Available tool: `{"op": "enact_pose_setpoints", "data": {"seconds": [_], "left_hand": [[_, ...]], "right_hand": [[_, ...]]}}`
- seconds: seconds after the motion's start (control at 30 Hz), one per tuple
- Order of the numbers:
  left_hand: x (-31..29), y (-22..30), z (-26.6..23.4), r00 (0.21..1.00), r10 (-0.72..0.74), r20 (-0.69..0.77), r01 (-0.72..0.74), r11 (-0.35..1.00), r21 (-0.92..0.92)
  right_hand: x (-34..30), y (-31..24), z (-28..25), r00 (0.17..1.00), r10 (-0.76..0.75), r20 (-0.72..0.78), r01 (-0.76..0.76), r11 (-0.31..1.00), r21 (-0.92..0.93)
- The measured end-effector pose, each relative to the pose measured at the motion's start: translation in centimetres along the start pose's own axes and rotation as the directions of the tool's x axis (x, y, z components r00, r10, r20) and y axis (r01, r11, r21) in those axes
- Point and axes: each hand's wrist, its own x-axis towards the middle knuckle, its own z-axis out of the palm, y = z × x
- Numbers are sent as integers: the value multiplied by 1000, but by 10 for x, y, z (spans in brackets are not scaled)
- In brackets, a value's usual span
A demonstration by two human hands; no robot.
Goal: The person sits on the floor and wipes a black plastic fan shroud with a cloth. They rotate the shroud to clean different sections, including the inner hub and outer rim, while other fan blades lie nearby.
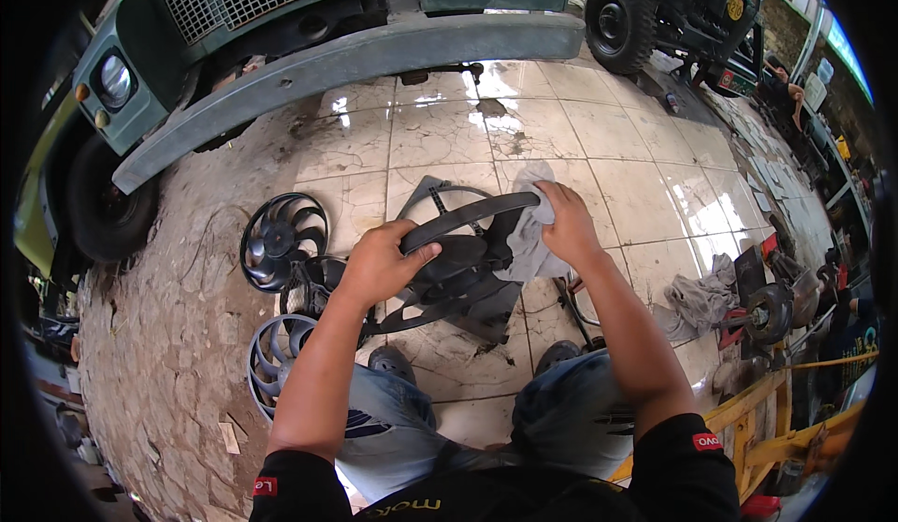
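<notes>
Above the tiled floor, between my knees, I hold up a black ringed radiator fan (468, 214), tilted so its rim arcs across the top. My left hand (382, 262) is wrapped round the rim's left side, the thumb over its edge. At the right end of the rim, my right hand (569, 223) presses a grey cloth (526, 239) against the fan; the cloth hangs down beneath the fingers. A black fan shroud (491, 314) lies below, partly hidden by the fan. To the left rest one black fan (283, 241) and a greyer fan (271, 361), the latter partly behind my forearm.
A green vehicle's bumper (374, 64) spans the far side. Another dark vehicle with a big tyre (619, 24) stands at the far right. A crumpled grey rag (700, 296), metal parts (772, 311) and a yellow wooden frame (762, 419) lie at right. Broken stone floor (159, 363) is left.
</notes>
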Motion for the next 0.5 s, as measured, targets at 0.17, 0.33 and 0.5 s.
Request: {"op": "enact_pose_setpoints", "data": {"seconds": [0.17, 0.33, 0.5], "left_hand": [[2, -3, 3, 999, 31, 25, -32, 998, 45], [-5, -4, 3, 997, 68, 30, -69, 997, 30], [-6, 0, 1, 999, 49, 9, -49, 997, 60]], "right_hand": [[-9, -41, -4, 999, 15, -37, -11, 995, 103], [-7, -80, -4, 955, -296, -23, 297, 952, 71], [-6, -32, -7, 987, -159, 6, 158, 987, 42]]}}
